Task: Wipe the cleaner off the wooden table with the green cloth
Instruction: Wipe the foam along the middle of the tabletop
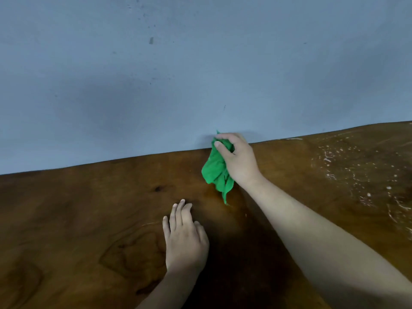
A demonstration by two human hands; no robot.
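Observation:
My right hand (238,159) grips the crumpled green cloth (215,169) near the far edge of the wooden table (89,208), close to the wall. The cloth hangs down from my fingers, its tail touching the wood. My left hand (185,239) rests flat on the table, fingers straight, nearer to me and left of the cloth. White streaks and specks of cleaner (361,175) cover the table's right part, to the right of my right hand.
A blue-grey wall (178,74) rises straight behind the table's far edge. The wood left of my hands is dark brown with grain marks.

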